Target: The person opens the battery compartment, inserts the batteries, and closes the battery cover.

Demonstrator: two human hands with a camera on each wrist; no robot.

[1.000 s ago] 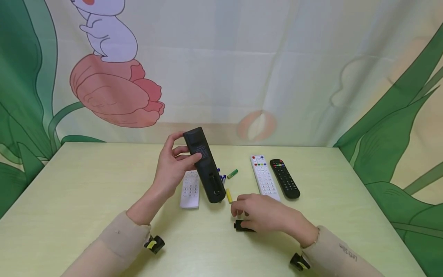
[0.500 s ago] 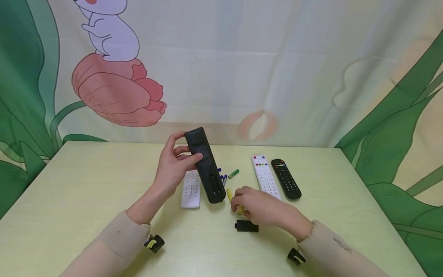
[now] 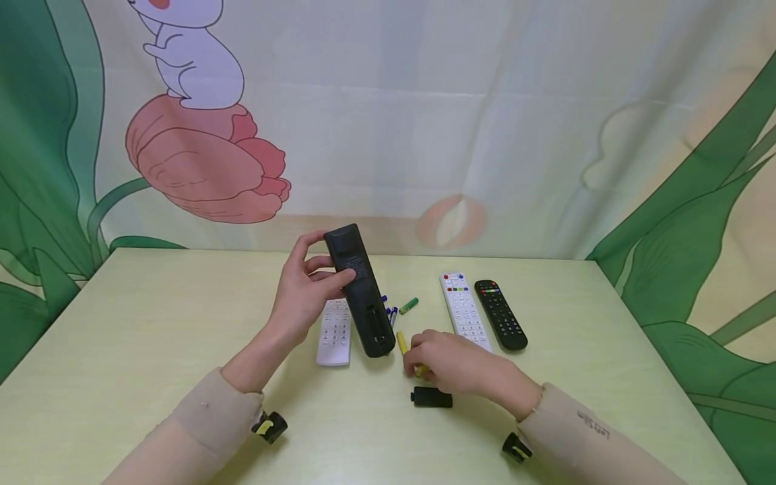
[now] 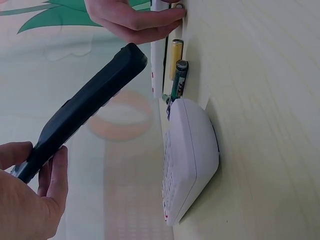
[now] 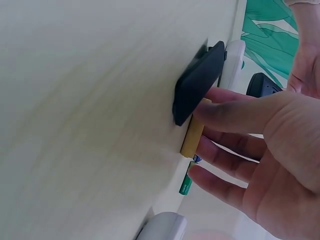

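My left hand (image 3: pixel 303 293) grips a black remote control (image 3: pixel 362 296) near its upper end, thumb across the back. The remote is tilted above the table, its back facing me and the battery compartment uncovered at the lower end. Low over the table, my right hand (image 3: pixel 457 367) has thumb and fingers on either side of a yellow battery (image 5: pixel 191 140). Just in front of that hand lies the black battery cover (image 3: pixel 432 397). A second yellow battery (image 3: pixel 401 342) rests between the held remote and my right fingers.
Behind the held remote are a green battery (image 3: pixel 409 306) and blue-and-white batteries (image 3: pixel 393 314), partly hidden. A white remote (image 3: pixel 333 340) lies to their left. Farther right lie another white remote (image 3: pixel 462 310) and a black one (image 3: pixel 500 315). A printed curtain (image 3: pixel 364 135) hangs behind the table.
My right hand has moved off the battery cover, slightly away from me, and now pinches a yellow battery. The left hand and its remote have stayed nearly still.
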